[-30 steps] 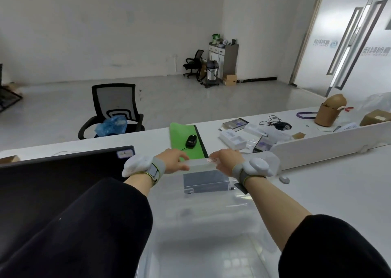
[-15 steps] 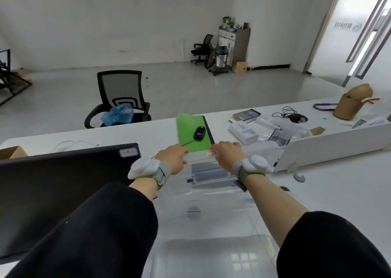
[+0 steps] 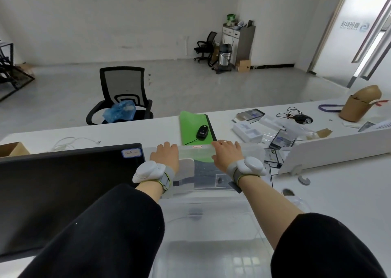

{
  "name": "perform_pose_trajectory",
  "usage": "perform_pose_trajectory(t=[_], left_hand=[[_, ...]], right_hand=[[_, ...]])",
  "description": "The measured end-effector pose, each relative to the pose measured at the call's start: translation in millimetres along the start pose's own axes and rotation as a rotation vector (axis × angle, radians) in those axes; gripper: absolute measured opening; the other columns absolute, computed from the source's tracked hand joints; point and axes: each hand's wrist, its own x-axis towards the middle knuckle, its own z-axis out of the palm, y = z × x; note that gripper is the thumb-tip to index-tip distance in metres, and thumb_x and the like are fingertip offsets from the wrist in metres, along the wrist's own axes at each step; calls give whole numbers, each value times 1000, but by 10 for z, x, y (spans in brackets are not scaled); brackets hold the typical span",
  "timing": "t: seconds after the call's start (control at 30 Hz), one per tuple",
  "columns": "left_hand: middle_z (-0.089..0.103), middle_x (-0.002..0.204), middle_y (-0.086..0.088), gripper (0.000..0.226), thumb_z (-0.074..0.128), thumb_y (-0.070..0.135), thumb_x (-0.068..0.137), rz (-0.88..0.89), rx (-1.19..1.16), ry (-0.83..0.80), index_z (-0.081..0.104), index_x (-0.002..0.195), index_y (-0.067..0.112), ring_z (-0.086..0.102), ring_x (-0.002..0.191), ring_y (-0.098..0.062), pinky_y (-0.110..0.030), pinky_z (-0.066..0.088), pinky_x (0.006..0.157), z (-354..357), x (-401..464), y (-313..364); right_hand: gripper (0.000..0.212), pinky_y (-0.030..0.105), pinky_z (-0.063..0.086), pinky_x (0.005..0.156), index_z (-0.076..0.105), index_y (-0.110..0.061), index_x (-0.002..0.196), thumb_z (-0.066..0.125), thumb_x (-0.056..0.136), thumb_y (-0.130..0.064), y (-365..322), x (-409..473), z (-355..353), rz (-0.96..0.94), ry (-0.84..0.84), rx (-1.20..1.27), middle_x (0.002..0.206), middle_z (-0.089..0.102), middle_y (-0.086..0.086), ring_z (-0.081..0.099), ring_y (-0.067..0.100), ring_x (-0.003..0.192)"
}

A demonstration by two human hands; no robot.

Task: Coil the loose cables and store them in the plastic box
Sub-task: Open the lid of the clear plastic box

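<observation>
A clear plastic box lies on the white desk right in front of me, between my forearms. My left hand and my right hand both sit on its far rim, fingers curled over the edge. A thin white cable and a round grey shape show faintly through the plastic. A loose white cable lies on the desk at the far left, behind the monitor. A loose black cable lies at the far right beside a black device.
A black monitor stands close on the left of the box. Beyond the rim lies a green mat with a black mouse. A white divider panel, small packages and a cardboard box crowd the desk.
Both hands stay on the far rim and have moved a little apart. The box's far edge has moved away from me, toward the green mat.
</observation>
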Motion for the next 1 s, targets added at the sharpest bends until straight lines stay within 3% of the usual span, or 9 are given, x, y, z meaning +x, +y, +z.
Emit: perform_pose_trajectory(t=[0.1,0.2,0.37,0.53,0.67,0.8,0.87,1.0], left_hand=[[22,149,-14,56,41,5,92,-8,-14,-32,22,144,8,23,137,-30,-41,31,106,30,-28,7],[3,158,-14,62,38,7,96,46,-72,-63,8,150,8,6,145,-30,-44,17,116,1,-67,-2],[32,148,-12,46,41,15,98,174,-234,-96,32,143,12,33,136,-28,-38,30,110,-131,-191,-59],[58,126,-7,32,48,17,95,233,-314,-115,53,127,15,50,118,-24,-29,38,98,-248,-516,-171],[64,110,-9,18,55,18,92,281,-380,-135,63,106,11,60,101,-25,-30,46,89,-353,-851,-261],[64,89,-7,10,50,11,91,281,-420,-140,60,92,11,63,78,-22,-27,50,72,-341,-1261,-534],[64,82,-5,10,48,11,90,254,-469,-156,58,91,10,62,70,-18,-22,49,65,-304,-1453,-726],[64,78,-2,11,47,12,90,189,-541,-170,58,91,13,61,66,-14,-19,48,63,-186,-1748,-1159]], right_hand=[[52,51,8,117,26,-18,146,43,97,-20,-45,-17,16,-25,-1,42,155,24,6,16,22,144],[54,50,8,117,22,-18,147,43,97,-18,-110,-50,15,-68,-4,59,157,18,6,15,22,145],[43,42,33,105,39,-13,139,44,96,-19,-234,-173,-61,-73,-32,77,143,42,10,37,29,132],[31,37,45,93,58,-6,120,42,95,-14,-414,-478,-192,-104,-71,55,123,58,16,53,34,114],[29,37,47,84,64,-2,108,42,94,-13,-595,-725,-255,-118,-87,68,113,63,21,58,38,103],[30,34,44,81,63,-3,112,44,95,-19,-907,-1064,-239,-149,-104,47,117,61,21,58,38,106],[31,33,44,80,63,-3,113,44,96,-21,-1101,-1208,-190,-168,-107,34,118,61,21,58,38,106],[32,33,44,86,62,-4,115,42,98,-23,-1566,-1446,-103,-226,-139,50,120,61,17,57,35,110]])
